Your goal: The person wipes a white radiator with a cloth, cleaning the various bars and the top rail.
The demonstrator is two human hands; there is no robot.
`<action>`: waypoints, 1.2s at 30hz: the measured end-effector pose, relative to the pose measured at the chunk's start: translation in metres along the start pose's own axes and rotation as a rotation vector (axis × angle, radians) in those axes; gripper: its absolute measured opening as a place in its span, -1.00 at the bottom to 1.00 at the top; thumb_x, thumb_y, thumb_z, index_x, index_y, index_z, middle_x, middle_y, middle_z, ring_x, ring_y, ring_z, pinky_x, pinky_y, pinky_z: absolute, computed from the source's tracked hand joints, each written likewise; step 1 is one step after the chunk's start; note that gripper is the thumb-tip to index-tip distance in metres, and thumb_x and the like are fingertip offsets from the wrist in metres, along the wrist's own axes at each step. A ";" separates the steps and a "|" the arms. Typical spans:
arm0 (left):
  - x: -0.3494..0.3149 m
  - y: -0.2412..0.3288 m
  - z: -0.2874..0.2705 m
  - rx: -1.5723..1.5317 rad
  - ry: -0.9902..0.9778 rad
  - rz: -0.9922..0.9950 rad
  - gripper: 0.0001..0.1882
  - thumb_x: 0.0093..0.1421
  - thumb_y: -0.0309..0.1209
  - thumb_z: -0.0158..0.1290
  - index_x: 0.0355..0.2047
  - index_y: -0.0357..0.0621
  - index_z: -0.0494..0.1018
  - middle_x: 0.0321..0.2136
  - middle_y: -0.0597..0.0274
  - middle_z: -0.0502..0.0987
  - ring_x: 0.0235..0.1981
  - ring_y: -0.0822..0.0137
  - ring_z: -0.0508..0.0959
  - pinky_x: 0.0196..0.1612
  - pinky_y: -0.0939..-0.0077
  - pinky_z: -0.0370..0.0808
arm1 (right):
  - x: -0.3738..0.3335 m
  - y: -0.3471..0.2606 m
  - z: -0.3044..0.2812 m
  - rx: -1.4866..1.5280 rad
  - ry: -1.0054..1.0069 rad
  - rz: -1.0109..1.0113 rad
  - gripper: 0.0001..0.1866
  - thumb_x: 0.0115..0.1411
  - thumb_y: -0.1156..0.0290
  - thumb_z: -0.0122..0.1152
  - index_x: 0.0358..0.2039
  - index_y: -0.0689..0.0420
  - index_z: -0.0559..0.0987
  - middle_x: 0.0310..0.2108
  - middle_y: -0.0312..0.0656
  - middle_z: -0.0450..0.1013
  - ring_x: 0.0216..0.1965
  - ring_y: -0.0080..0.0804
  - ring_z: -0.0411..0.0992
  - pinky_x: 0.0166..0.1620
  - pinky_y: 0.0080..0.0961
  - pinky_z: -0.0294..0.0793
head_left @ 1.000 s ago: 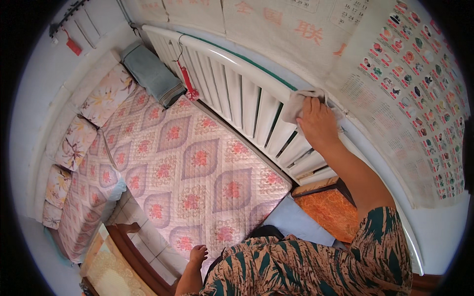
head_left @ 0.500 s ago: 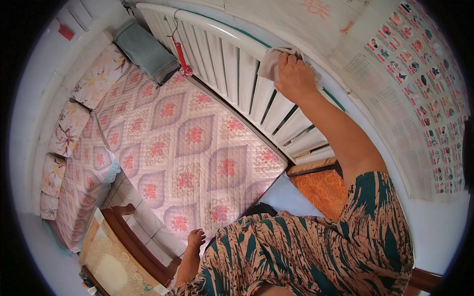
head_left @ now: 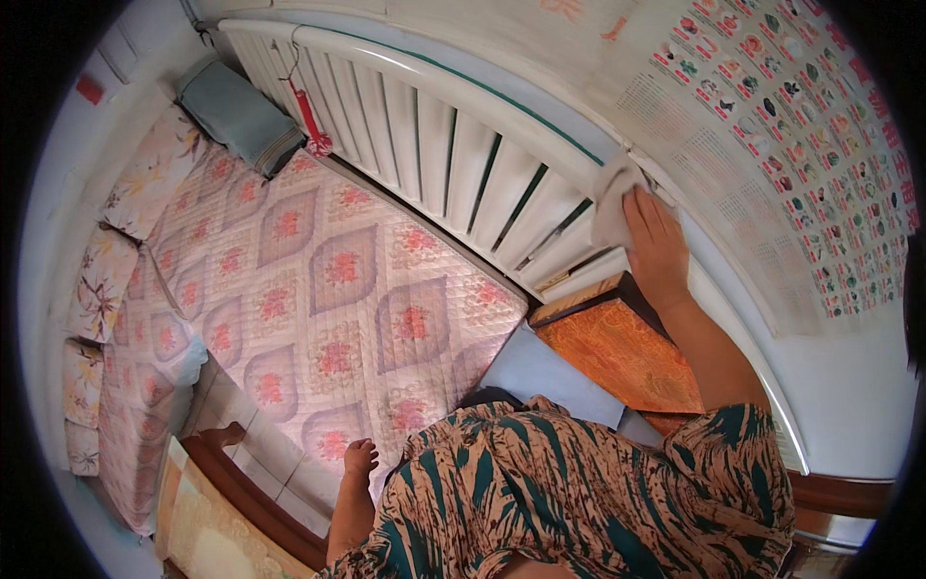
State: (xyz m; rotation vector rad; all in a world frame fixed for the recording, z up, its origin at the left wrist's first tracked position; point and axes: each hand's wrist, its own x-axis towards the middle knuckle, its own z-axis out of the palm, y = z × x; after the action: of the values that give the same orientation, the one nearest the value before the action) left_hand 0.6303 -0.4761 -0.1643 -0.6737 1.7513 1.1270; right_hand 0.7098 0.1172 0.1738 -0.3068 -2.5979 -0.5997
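My right hand [head_left: 656, 246] is closed on a pale grey cloth [head_left: 612, 205]. It presses the cloth on the rounded top bar of a white slatted frame, radiator-like [head_left: 473, 183], which runs along the wall. The cloth hides a stretch of the bar, and its folds stick out past my fingers. Low on the left, my left hand [head_left: 361, 457] hangs beside my body in front of the bed's edge, fingers loosely bent and nothing seen in them.
A bed with a pink flowered quilt [head_left: 342, 265] lies alongside the frame. A folded grey-green bundle [head_left: 236, 114] rests at its far end, near a hanging red-handled object [head_left: 309, 116]. Close by my right arm is an orange patterned box-like piece [head_left: 617, 347]. A printed poster [head_left: 762, 116] covers the wall.
My right hand has slid the cloth along the top bar toward the right and nearer to me. The whole view has shifted a little. My left hand still hangs at my side.
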 end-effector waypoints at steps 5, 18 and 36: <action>0.000 0.016 0.003 0.037 -0.046 0.007 -0.62 0.26 -0.29 0.00 0.05 -0.12 0.34 -0.14 0.20 0.50 -0.26 0.27 0.52 -0.30 0.29 0.49 | -0.099 0.027 0.002 0.026 -0.283 -0.265 -0.53 0.02 0.48 0.15 0.02 0.14 0.46 -0.01 -0.14 0.43 0.05 -0.20 0.38 0.07 -0.23 0.37; -0.015 0.021 0.010 0.009 0.046 0.034 -0.65 0.22 -0.31 0.00 -0.03 -0.20 0.42 -0.29 0.26 0.53 -0.39 0.38 0.53 -0.46 0.45 0.48 | 0.058 -0.047 0.046 0.159 -0.584 -0.212 -0.70 0.04 0.45 0.09 -0.16 0.12 0.50 -0.23 -0.20 0.47 -0.11 -0.28 0.42 0.03 -0.33 0.35; -0.090 -0.074 -0.006 -0.159 0.233 -0.050 -0.70 0.22 -0.33 0.00 -0.08 -0.18 0.47 -0.27 0.16 0.57 -0.32 0.26 0.59 -0.36 0.37 0.52 | 0.069 -0.124 0.216 0.203 -0.503 -0.638 -0.85 0.05 0.42 0.06 -0.36 0.08 0.56 -0.31 -0.19 0.50 -0.14 -0.33 0.45 0.07 -0.39 0.29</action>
State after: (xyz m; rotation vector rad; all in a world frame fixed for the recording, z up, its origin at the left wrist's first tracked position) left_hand 0.7262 -0.5164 -0.1111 -0.9732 1.8396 1.2006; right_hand 0.5290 0.1156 -0.0111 0.5273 -3.2202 -0.4936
